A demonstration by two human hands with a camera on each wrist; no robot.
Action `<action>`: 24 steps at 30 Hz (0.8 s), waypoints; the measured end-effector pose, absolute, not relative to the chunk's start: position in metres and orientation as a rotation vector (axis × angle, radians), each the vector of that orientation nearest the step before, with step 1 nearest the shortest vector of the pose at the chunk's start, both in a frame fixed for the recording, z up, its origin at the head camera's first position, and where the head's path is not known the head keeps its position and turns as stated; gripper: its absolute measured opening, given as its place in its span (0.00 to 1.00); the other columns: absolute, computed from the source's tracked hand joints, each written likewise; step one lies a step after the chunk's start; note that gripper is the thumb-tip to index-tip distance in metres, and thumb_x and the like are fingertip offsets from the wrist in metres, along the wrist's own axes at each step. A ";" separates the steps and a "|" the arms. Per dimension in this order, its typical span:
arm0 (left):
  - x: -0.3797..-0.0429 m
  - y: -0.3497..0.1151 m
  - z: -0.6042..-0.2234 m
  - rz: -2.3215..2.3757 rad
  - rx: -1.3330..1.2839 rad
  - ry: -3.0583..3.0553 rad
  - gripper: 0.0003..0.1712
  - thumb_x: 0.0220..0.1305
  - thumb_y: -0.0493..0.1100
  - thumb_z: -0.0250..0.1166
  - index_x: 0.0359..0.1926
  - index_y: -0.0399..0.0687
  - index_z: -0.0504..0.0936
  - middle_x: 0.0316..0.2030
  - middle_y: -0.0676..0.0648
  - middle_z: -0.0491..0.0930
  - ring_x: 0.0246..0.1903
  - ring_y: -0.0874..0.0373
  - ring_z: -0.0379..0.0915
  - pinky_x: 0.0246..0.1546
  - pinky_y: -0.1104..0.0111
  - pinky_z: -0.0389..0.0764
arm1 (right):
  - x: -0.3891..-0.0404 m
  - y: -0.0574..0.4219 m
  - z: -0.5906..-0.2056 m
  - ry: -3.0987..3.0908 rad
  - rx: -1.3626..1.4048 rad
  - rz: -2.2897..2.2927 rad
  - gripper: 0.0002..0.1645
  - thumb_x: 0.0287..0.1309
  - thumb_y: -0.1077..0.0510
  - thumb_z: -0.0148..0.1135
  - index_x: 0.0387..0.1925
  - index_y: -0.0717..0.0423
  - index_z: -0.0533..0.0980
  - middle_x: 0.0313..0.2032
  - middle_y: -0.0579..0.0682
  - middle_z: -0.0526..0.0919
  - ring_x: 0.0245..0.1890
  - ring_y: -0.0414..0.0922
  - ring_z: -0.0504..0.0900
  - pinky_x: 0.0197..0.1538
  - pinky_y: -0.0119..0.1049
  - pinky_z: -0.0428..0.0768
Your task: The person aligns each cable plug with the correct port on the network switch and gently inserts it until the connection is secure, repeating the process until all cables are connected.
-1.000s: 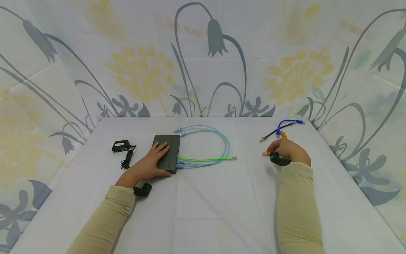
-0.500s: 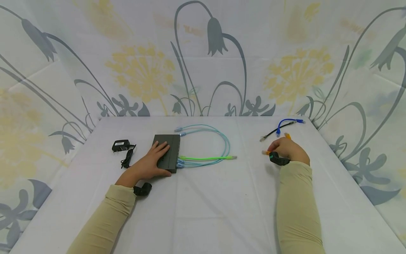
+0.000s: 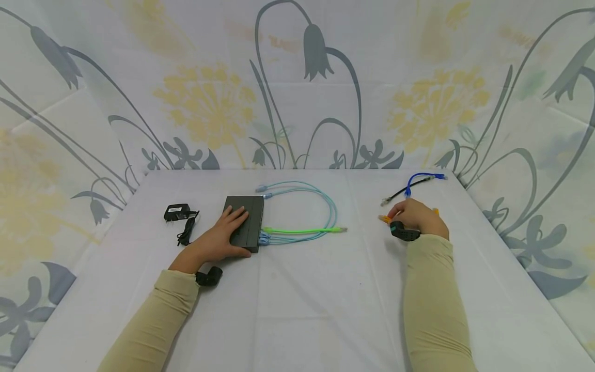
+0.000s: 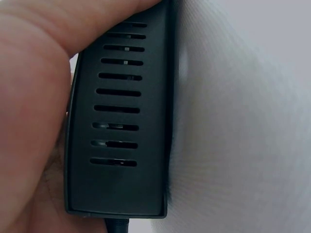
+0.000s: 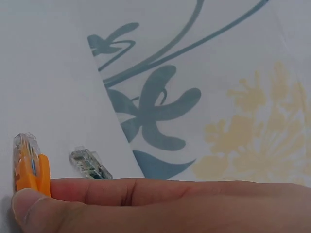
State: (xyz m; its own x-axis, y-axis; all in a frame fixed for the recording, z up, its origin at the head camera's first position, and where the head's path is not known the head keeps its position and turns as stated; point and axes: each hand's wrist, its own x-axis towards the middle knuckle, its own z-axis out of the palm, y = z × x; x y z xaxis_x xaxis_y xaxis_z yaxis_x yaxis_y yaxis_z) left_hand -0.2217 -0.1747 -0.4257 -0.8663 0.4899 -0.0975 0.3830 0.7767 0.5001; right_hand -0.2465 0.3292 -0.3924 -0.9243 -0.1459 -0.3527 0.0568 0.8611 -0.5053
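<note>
The orange cable (image 5: 30,170) is being pinched by the right hand (image 3: 416,216) at the right part of the worktop (image 3: 302,299). The fingers are being closed on it near one plug, thumb against index finger, with the clear tip being pointed leftward past them. Its other end is being glimpsed just right of the hand, the stretch between being hidden; whether the cable is being lifted clear of the cloth cannot be told.

The black box (image 3: 251,219) is being touched by the left hand (image 3: 218,237), whose fingers are being held straight and spread across its top, while the thumb is being laid along its near edge. A slotted side of the box is being shown beside the thumb by the left wrist view.

Light-blue cables (image 3: 333,207) are being looped to the right of the box, some of their plugs being set at its right edge. The green cable (image 3: 302,232) is being stretched rightward from that same edge; whether it is being plugged in cannot be told.

Beyond the right hand, the black cable (image 3: 403,192) is being crossed by the blue cable (image 3: 420,174). The power adapter (image 3: 177,212) is being seen left of the box, its lead being bundled beside it.
</note>
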 end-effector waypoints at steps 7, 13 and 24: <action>-0.223 -0.175 -0.426 0.710 0.682 2.739 0.63 0.49 0.61 0.74 0.77 0.48 0.48 0.78 0.45 0.40 0.76 0.40 0.23 0.69 0.38 0.51 | -0.250 0.320 -0.394 2.687 -0.147 -0.705 0.19 0.60 0.53 0.63 0.49 0.59 0.80 0.52 0.63 0.79 0.46 0.54 0.73 0.48 0.42 0.71; -0.222 -0.174 -0.425 0.712 0.680 2.738 0.62 0.49 0.61 0.74 0.77 0.48 0.49 0.78 0.44 0.40 0.76 0.39 0.23 0.69 0.38 0.51 | -0.255 0.310 -0.394 2.710 -0.205 -0.679 0.19 0.60 0.51 0.61 0.49 0.58 0.79 0.49 0.59 0.81 0.44 0.52 0.75 0.46 0.44 0.72; -0.220 -0.174 -0.425 0.718 0.671 2.742 0.62 0.50 0.60 0.74 0.77 0.48 0.49 0.78 0.45 0.40 0.76 0.40 0.23 0.68 0.38 0.52 | -0.259 0.296 -0.394 2.615 -0.201 -0.779 0.20 0.63 0.51 0.59 0.53 0.57 0.77 0.37 0.53 0.84 0.33 0.45 0.76 0.36 0.34 0.73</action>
State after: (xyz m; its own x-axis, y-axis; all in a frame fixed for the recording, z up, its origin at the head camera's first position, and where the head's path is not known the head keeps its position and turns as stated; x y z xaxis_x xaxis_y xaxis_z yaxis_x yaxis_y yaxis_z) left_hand -0.2202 -0.1739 -0.4245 -0.8690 0.4842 -0.1017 0.3722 0.7752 0.5104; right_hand -0.2589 0.2962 -0.3941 -0.9084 -0.2471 -0.3374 -0.0223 0.8342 -0.5510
